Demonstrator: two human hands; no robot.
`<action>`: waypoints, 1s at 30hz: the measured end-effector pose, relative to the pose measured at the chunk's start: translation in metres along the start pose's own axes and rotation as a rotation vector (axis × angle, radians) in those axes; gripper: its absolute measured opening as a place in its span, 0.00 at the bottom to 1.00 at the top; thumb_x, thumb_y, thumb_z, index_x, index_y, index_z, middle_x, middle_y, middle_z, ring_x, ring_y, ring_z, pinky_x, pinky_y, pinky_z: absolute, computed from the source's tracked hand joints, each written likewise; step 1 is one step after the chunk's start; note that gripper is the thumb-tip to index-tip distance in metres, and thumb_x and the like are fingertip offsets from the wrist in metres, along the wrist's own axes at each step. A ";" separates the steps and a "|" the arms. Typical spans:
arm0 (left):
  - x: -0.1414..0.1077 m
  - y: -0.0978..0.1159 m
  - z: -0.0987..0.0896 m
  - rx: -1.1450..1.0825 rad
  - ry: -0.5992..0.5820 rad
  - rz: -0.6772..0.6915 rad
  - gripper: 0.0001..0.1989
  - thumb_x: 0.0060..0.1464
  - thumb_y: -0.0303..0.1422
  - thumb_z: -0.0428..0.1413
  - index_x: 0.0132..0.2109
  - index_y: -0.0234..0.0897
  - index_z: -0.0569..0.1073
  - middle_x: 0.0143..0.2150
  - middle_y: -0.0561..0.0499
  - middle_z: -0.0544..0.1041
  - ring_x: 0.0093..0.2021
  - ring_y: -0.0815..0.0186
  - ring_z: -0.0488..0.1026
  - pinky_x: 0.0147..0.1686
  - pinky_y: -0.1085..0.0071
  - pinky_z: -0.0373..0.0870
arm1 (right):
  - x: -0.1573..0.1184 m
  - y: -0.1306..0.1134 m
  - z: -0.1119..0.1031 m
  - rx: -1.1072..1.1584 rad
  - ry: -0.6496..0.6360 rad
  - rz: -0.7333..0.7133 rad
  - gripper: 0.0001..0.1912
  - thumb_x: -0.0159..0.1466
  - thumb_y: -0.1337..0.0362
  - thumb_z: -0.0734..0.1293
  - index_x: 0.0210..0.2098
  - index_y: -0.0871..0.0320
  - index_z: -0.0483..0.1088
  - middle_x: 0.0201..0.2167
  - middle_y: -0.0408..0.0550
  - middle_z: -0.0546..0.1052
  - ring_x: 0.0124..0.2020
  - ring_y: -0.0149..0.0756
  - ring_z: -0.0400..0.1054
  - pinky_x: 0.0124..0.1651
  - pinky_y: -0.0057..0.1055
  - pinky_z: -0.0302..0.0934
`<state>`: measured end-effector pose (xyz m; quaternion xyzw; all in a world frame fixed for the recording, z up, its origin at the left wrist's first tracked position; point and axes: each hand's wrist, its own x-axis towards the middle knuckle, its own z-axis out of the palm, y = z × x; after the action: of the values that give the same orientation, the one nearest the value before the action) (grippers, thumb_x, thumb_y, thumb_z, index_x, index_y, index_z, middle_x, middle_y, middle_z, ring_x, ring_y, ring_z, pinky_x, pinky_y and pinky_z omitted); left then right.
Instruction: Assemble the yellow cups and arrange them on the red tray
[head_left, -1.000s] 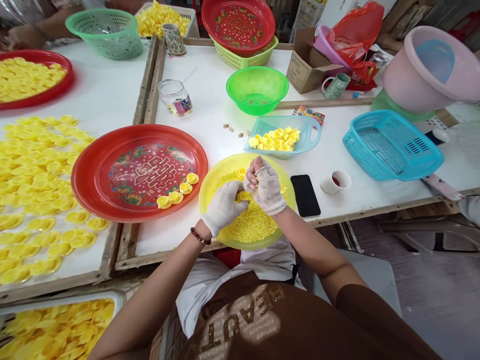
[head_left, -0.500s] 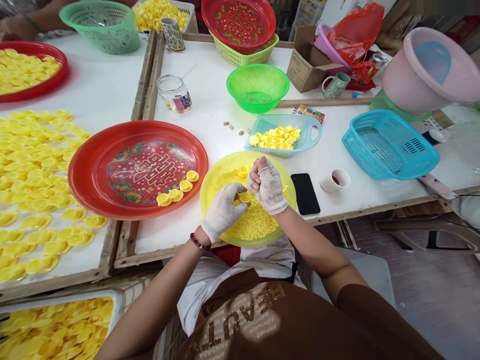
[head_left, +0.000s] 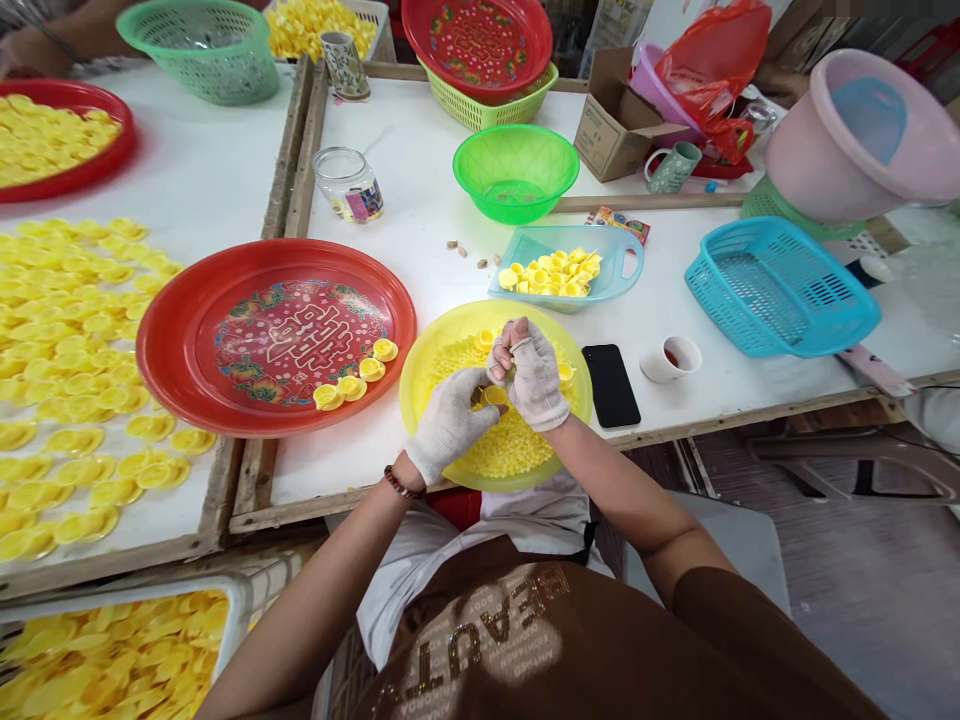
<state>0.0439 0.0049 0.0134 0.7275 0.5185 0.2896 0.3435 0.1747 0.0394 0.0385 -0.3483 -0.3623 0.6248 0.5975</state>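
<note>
My left hand (head_left: 450,422), in a white knit glove, holds a yellow plastic cap (head_left: 495,396) over a yellow plastic plate (head_left: 442,335) heaped with small yellow pieces (head_left: 495,445). My right hand (head_left: 531,380), in a fingerless glove, sits just above that cap with its fingertips pinched together. Anything between those fingertips is hidden. A few yellow caps (head_left: 345,388) lie on the wide red tray (head_left: 161,350) left of my hands, and more fill a pale blue tray (head_left: 529,243) ahead.
A black phone (head_left: 611,386) and a small cup (head_left: 670,358) lie right of the plate. Beyond stand a green bowl (head_left: 516,172), a glass jar (head_left: 349,185) and a teal basket (head_left: 780,285). Rows of yellow discs (head_left: 75,400) cover the neighbouring table, where a co-worker's hand (head_left: 22,50) shows.
My hands stay over the yellow plate, and the cap between them has shifted slightly right. The whole view has moved slightly, with the table's objects sitting a little higher in the frame.
</note>
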 end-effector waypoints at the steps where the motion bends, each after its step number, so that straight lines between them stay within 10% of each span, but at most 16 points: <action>1: 0.000 0.000 0.000 -0.003 0.001 0.002 0.12 0.53 0.33 0.61 0.45 0.36 0.74 0.41 0.48 0.79 0.40 0.61 0.75 0.45 0.63 0.72 | 0.000 0.000 0.000 0.007 0.001 0.001 0.28 0.64 0.38 0.68 0.28 0.53 0.57 0.18 0.35 0.57 0.18 0.25 0.53 0.22 0.27 0.51; 13: -0.018 -0.002 -0.019 0.074 0.176 0.106 0.12 0.58 0.31 0.59 0.50 0.38 0.73 0.50 0.46 0.79 0.50 0.61 0.76 0.53 0.62 0.74 | -0.008 -0.009 -0.020 -0.132 -0.008 0.080 0.24 0.65 0.40 0.67 0.29 0.52 0.58 0.19 0.34 0.55 0.17 0.25 0.46 0.20 0.26 0.43; 21: -0.036 -0.048 -0.128 0.598 0.398 -0.260 0.13 0.58 0.38 0.57 0.48 0.39 0.75 0.49 0.42 0.77 0.51 0.52 0.74 0.54 0.59 0.71 | -0.036 -0.007 -0.044 -1.248 -0.630 -0.275 0.11 0.71 0.58 0.65 0.35 0.56 0.71 0.36 0.48 0.75 0.39 0.39 0.66 0.46 0.38 0.60; 25: -0.039 -0.093 -0.168 0.800 0.260 -0.514 0.14 0.55 0.35 0.54 0.48 0.36 0.75 0.47 0.38 0.76 0.47 0.48 0.74 0.46 0.59 0.70 | -0.047 0.000 -0.045 -1.519 -0.760 -0.323 0.15 0.71 0.53 0.66 0.44 0.59 0.73 0.44 0.54 0.76 0.44 0.45 0.67 0.49 0.41 0.61; 30: -0.041 -0.125 -0.171 0.799 -0.033 -0.618 0.14 0.51 0.32 0.55 0.46 0.37 0.75 0.46 0.39 0.77 0.45 0.50 0.75 0.42 0.61 0.69 | -0.050 0.006 -0.038 -1.721 -0.819 -0.337 0.17 0.72 0.51 0.64 0.45 0.60 0.74 0.43 0.56 0.76 0.44 0.48 0.67 0.47 0.43 0.59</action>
<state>-0.1707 0.0279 0.0128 0.6191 0.7745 -0.0583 0.1161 0.2067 -0.0089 0.0150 -0.3653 -0.9213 0.1248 0.0472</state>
